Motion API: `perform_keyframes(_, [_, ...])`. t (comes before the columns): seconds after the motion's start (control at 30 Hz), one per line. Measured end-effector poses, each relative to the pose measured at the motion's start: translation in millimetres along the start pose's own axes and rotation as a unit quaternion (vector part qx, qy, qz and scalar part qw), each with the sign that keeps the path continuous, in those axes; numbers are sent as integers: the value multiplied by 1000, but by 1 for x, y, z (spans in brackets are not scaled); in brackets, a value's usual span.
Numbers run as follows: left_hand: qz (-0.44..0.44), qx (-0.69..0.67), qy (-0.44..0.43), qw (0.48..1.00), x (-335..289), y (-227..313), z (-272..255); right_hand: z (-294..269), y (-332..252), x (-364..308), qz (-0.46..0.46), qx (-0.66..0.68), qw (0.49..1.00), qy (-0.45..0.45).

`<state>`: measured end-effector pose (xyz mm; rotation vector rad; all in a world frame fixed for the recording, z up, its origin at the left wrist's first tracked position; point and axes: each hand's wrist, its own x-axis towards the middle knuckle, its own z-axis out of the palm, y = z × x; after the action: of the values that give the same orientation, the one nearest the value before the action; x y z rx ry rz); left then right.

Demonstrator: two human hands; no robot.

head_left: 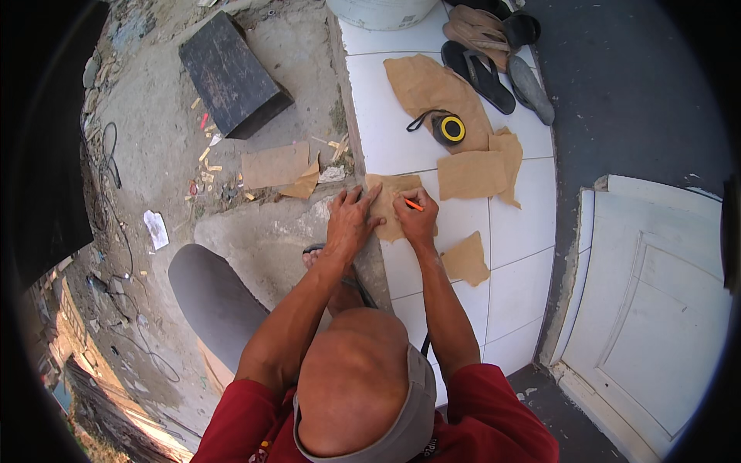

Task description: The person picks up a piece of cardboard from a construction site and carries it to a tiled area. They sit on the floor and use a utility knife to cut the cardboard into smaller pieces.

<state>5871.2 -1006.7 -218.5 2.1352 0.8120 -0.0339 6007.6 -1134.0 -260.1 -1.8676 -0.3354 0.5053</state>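
Observation:
My left hand lies with its fingers spread on a brown sheet piece, pressing it to the white tiles near their left edge. Closed around a slim orange pencil, my right hand rests on the same piece. The pencil's tip is hidden by the fingers. Right of the hands lie a torn brown scrap and a roughly rectangular brown piece. Farther off, a black and yellow tape measure sits on a larger brown sheet.
Sandals lie at the far right, near a white bucket. A dark wooden block stands on the rough ground at the far left. Below it are a flat brown board and small scraps. A white door is at right.

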Motion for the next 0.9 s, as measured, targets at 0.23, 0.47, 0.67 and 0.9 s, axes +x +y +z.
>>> perform_keyframes(0.23, [-13, 15, -7, 1000, -2, -3, -1, 5, -15, -8, 4, 4, 1000, 14])
perform_keyframes(0.47, [-13, 21, -7, 1000, -1, 2, -1, 2, -7, -6, 15, 26, 1000, 4])
perform_keyframes(0.67, [-12, 21, -9, 1000, 0, 5, -5, 6, -18, -6, 19, 47, 998, 39])
perform_keyframes(0.9, [-12, 19, -11, 1000, 0, 6, -4, 6, -15, -6, 25, 62, 996, 62])
